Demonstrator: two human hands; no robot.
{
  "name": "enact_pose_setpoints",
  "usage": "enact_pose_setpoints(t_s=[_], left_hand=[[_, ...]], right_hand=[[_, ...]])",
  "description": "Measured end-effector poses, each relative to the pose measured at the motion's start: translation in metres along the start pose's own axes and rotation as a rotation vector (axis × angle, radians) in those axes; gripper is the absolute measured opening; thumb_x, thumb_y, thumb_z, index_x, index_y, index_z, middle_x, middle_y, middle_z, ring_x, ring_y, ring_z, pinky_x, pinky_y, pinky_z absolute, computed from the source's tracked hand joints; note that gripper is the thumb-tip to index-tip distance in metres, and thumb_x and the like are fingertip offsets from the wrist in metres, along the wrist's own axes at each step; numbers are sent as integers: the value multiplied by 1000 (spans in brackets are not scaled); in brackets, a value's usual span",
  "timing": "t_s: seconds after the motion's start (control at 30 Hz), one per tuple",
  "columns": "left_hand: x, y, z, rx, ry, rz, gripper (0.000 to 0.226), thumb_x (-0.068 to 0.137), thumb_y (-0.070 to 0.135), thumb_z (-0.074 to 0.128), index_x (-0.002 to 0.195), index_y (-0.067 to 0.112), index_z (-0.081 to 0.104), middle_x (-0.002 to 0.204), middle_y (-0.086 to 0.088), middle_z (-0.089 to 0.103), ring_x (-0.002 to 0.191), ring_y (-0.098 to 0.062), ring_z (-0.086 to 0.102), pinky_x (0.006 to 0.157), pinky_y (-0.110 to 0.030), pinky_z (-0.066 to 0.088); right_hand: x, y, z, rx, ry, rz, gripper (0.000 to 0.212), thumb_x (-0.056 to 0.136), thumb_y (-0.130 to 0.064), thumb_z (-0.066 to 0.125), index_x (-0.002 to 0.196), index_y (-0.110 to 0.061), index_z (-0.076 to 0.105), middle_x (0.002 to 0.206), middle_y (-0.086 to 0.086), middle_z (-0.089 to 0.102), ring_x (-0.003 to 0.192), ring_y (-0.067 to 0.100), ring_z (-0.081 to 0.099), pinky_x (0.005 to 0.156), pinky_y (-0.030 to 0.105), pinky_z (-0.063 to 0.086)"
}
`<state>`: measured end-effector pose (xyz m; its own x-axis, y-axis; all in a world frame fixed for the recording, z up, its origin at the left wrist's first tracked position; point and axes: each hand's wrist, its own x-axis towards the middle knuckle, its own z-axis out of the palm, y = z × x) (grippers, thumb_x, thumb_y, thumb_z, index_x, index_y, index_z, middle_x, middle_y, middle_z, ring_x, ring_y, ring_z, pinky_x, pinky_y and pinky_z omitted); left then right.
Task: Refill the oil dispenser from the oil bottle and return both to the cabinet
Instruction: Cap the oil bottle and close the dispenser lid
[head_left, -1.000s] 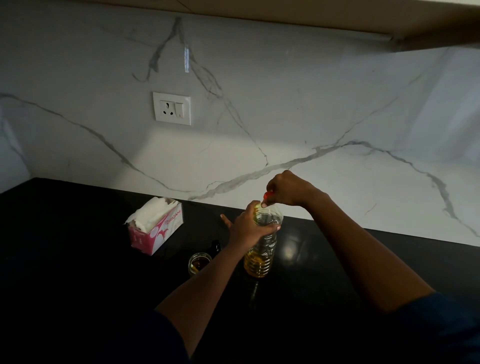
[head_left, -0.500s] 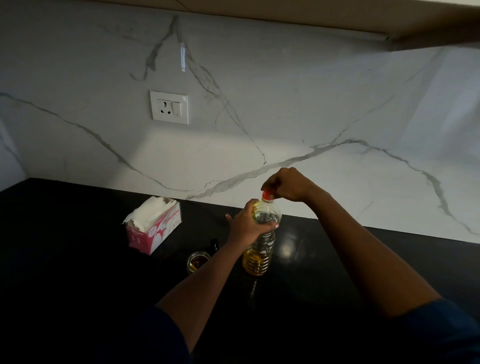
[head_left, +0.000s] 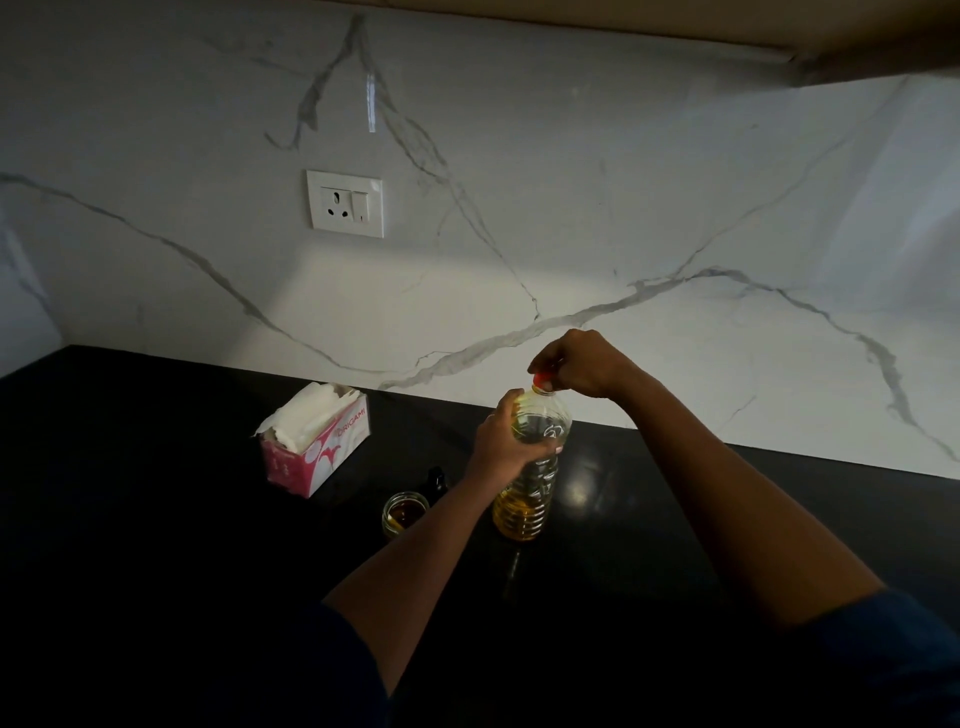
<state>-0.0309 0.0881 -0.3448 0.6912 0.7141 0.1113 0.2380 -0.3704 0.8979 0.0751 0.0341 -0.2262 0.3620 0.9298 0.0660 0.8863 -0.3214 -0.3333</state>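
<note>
My left hand (head_left: 506, 447) grips the bottle (head_left: 524, 512) to steady it upright on the surface (head_left: 156, 519) while my right hand (head_left: 584, 364) pinches its cap (head_left: 543, 381), dispenser (head_left: 405, 513) at the bottle's nine o'clock.

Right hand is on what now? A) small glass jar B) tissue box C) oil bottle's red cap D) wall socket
C: the right hand pinches the red cap atop the oil bottle, whose upper body the left hand grips.
</note>
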Motion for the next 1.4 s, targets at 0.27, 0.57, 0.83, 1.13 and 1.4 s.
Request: enact_pose_setpoints(t_s=[0.27,0.57,0.83,1.13,1.4], left_hand=[[1,1,1,-21,21,7,84,73,25,78,142,21,29,138,-6,45,127,-22,44,99,-33,43],[6,-1,6,-18,45,14,85,70,28,80,140,22,32,135,-6,48,125,-22,47,99,-36,47],[11,-2,7,-5,57,13,86,69,29,80,140,21,32,135,-6,48,126,-22,46,100,-36,46],[15,0,8,23,53,-1,89,69,29,80,142,21,29,138,-6,45,129,-22,42,103,-37,43],[17,0,11,34,35,-39,92,70,31,79,144,24,24,142,-7,39,131,-24,39,102,-41,45]], right_hand=[[4,-4,0,-148,172,221,55,77,-55,63,81,-1,64,75,12,65,69,21,62,66,28,47],[2,-2,0,-29,76,163,30,78,-23,74,97,0,70,85,11,68,68,13,60,64,19,45],[4,-4,0,-65,53,104,42,81,-20,71,119,-5,61,119,12,63,107,24,59,87,26,43],[13,1,2,-160,116,217,48,76,-42,72,98,0,63,95,13,65,78,22,58,69,29,45],[10,-2,-5,-15,46,126,29,76,-11,73,103,-1,68,105,14,68,89,19,61,74,23,44]])
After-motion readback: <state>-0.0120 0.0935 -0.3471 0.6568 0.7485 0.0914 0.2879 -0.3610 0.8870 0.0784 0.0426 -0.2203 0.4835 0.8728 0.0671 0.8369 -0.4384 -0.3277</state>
